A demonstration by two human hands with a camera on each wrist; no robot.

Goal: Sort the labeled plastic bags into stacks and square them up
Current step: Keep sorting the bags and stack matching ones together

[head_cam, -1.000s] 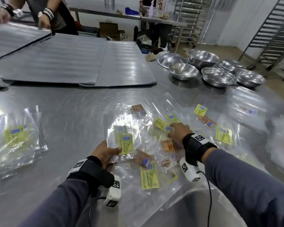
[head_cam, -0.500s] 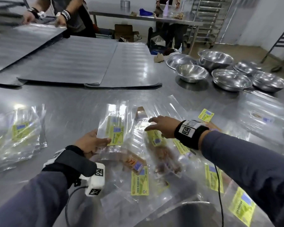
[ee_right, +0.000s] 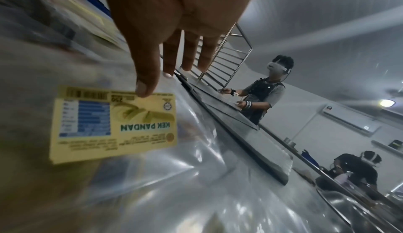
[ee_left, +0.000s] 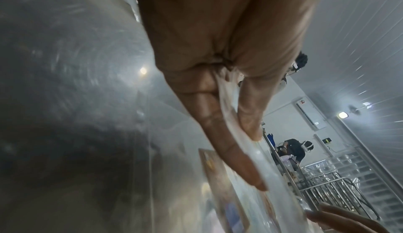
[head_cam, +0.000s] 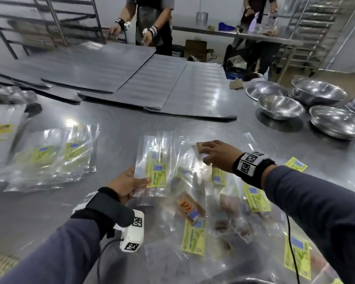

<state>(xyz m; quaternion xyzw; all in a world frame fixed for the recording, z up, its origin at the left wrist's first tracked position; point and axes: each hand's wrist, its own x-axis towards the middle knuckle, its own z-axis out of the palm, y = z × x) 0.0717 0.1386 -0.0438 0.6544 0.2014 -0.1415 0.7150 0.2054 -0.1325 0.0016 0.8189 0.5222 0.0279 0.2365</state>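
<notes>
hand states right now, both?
Left hand: holding clear plastic bags with green KEK PANDAN labels, thumb on top.
Right hand: open, fingers extended over the loose bag pile, holding nothing.

Brushed stainless steel worktable (head_cam: 115, 128) is filling the foreground; grey ribbed flat sheets (head_cam: 131, 78) lying at 12 o'clock, round steel mixing bowls (head_cam: 281, 106) sitting at 2 o'clock. Tall metal rack trolleys (head_cam: 316, 27) standing against white panel walls (ee_right: 327, 29); ceiling lamp (ee_right: 387, 102) is glowing.

Clear yellow-labelled bags (head_cam: 195, 201) scattered flat
</notes>
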